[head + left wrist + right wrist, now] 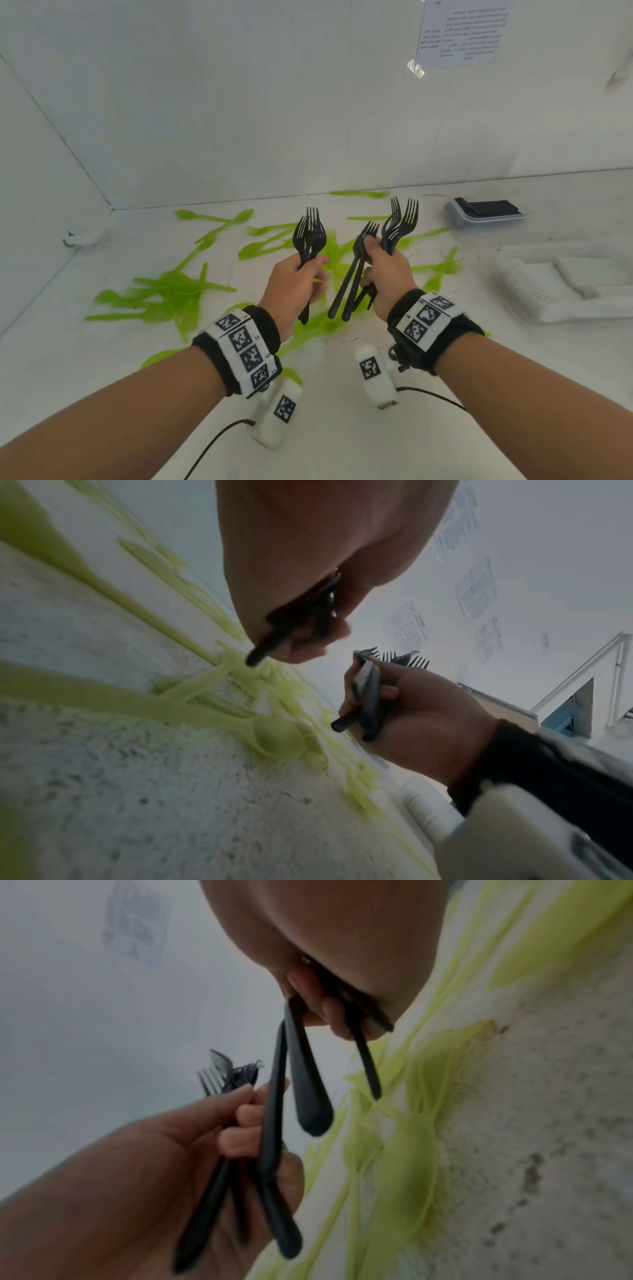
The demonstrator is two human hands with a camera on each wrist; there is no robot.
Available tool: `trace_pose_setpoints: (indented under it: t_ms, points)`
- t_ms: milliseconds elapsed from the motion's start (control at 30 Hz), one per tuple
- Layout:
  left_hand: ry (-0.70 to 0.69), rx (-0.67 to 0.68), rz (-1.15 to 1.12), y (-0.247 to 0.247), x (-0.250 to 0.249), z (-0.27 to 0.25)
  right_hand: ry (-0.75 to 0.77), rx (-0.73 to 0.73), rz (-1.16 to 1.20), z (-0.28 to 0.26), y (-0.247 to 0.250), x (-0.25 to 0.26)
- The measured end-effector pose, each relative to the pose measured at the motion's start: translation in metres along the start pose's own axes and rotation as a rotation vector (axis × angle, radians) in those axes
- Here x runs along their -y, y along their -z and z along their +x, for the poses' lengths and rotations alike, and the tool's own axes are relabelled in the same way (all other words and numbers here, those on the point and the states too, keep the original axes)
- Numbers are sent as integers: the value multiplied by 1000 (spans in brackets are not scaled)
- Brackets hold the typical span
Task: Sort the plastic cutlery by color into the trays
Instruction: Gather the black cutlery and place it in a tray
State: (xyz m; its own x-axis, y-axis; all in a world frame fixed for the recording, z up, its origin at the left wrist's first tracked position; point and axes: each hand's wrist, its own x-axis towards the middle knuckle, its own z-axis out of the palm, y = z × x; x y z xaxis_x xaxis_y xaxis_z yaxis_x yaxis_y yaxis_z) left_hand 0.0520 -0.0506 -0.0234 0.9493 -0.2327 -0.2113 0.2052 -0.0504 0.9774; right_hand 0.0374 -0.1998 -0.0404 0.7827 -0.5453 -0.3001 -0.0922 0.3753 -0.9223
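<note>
Two bunches of black plastic forks are held up above the counter point(342, 428), tines pointing up and away. The left bunch of black forks point(308, 236) sits in the left hand point(294, 277), whose fingers are curled tight around the handles, the thumb on the right side of the bundle; the handle ends stick out below the fist. The right bunch of black forks point(394, 226) is gripped by the right hand point(387, 274), fingers wrapped around it, with two of the forks splayed apart from the rest so their long handles slant down and to the left, toward the left hand. In the right wrist view those loose handles point(308, 1091) hang down from between the curled fingers point(329, 1015), close to the left hand's fist but whether they touch it is unclear.

Below and around both hands, green plastic cutlery point(171, 294) lies scattered flat on the white counter: spoons and forks in a loose heap near left, more strewn toward the far edge and to the right.

At the far right of the counter stands a pale blue tray point(455, 214) with black pieces inside it. Nearer, at the right edge, a white tray point(548, 301) lies on the counter; its contents cannot be made out.

Both wrists wear black bands with black-and-white marker tags point(243, 346). A printed sheet of paper point(462, 31) is stuck to the far white wall
</note>
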Motion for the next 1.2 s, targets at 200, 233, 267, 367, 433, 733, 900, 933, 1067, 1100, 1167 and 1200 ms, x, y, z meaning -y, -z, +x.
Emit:
trace_pose_setpoints:
  t_ms: [200,233,267,367,433,733,900,933,1067,1100,1167,1200]
  points:
    - [113,167,-128,0,-4,-5,-69,314,68,-26,-7,4]
    - [110,182,-135,-1,-5,-6,-118,376,97,-33,-7,7]
    - [100,190,-122,-1,-6,-6,-166,429,121,-38,-7,9]
    - [59,220,-27,2,-7,-6,-203,450,181,-42,-6,14]
    - [13,216,90,6,-6,-6,-155,388,202,-38,-7,15]
    - [264,258,-334,19,-5,-4,-144,314,176,-21,-5,7]
    - [419,445,-486,8,-19,-5,-172,465,160,-36,-16,11]
    - [417,458,-450,7,-21,-5,-183,473,181,-38,-17,12]
    - [342,346,-176,8,-21,0,-144,424,233,-35,-17,11]
    - [304,307,-110,8,-18,1,-131,409,239,-35,-17,11]
    - [237,265,-34,9,-12,-1,-107,365,257,-32,-18,10]
    - [218,251,-6,8,-11,-3,-101,346,260,-30,-17,9]
